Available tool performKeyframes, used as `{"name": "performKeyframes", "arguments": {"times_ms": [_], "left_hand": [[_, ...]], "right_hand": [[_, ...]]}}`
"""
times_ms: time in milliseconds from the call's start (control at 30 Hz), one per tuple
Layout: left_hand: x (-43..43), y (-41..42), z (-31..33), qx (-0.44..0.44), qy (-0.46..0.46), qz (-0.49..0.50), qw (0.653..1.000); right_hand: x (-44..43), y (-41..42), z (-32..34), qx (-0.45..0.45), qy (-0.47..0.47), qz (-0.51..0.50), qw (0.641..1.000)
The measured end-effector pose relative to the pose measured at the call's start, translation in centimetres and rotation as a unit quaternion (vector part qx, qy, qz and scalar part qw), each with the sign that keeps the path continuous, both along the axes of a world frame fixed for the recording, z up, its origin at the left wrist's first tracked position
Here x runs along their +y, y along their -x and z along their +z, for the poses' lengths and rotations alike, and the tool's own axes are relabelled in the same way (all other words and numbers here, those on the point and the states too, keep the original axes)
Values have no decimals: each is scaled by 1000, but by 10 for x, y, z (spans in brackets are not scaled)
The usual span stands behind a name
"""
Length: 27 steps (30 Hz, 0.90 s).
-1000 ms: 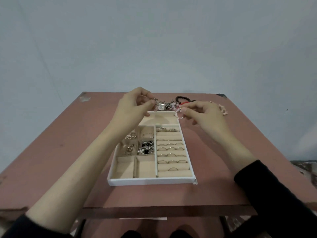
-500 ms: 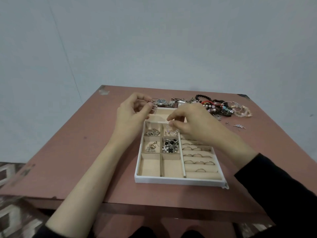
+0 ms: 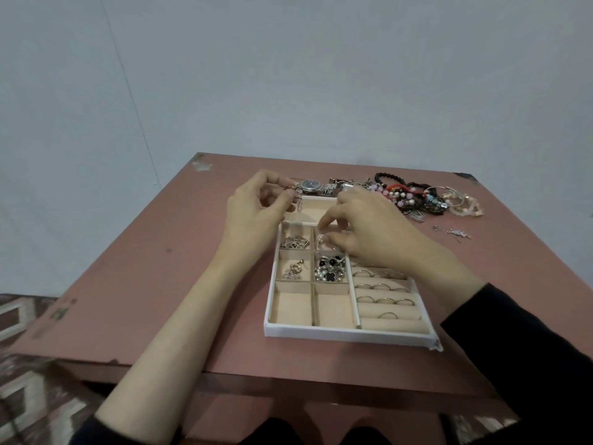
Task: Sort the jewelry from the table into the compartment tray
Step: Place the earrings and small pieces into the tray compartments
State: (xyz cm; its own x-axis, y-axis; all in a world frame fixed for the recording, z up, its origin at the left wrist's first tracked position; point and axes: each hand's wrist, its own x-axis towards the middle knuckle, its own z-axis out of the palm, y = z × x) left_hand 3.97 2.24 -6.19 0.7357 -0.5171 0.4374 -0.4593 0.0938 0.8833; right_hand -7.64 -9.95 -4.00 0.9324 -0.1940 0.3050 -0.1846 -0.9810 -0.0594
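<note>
A white compartment tray (image 3: pixel 346 335) with beige lining lies on the pink table (image 3: pixel 167 268). My left hand (image 3: pixel 256 207) pinches a dangling clear-bead earring (image 3: pixel 299 200) above the tray's far left corner. My right hand (image 3: pixel 372 232) reaches down into the second-row middle compartment, where its fingertips pinch a small pale earring (image 3: pixel 322 243). Other small compartments hold silver pieces (image 3: pixel 294 243), a gold piece (image 3: pixel 296 268) and black clover pieces (image 3: pixel 330 268). Rings (image 3: pixel 382 300) sit in the rolls on the right. The two nearest compartments hold nothing.
Beyond the tray lie a wristwatch (image 3: pixel 310 184) and a heap of beaded bracelets and bangles (image 3: pixel 414 195). Two small loose earrings (image 3: pixel 455 233) rest on the table at the right. The table's near edge runs just in front of the tray.
My right hand came down from beside the left hand into the middle compartment with its earring. The left hand stayed near the tray's far edge. My head turned left.
</note>
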Motion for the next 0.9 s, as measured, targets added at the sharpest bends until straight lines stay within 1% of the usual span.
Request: {"name": "performKeyframes", "arguments": {"times_ms": [100, 233, 300, 367, 467, 567, 667, 767, 900], "left_hand": [[0, 2, -1, -2, -11, 7, 1000], [2, 5, -3, 12, -30, 19, 999], [5, 7, 2, 10, -43, 7, 999], [9, 10, 8, 3, -55, -12, 998], [19, 13, 15, -5, -83, -36, 996], [30, 14, 21, -60, -166, -62, 982], [38, 15, 28, -130, -257, -83, 954], [43, 17, 34, -174, -341, -110, 917], [41, 19, 40, -212, -402, -125, 882]], "right_hand": [[-7, 8, -3, -72, -69, -20, 995], [-11, 28, -11, -207, -180, -43, 961], [-12, 38, -18, -255, -208, -63, 942], [-16, 44, -22, -287, -213, -78, 930], [-22, 47, -24, -308, -210, -82, 924], [-25, 46, -24, -317, -193, -97, 923], [-26, 47, -26, -323, -195, -110, 919], [-27, 47, -27, -320, -196, -111, 920], [-27, 46, -29, -318, -197, -102, 922]]}}
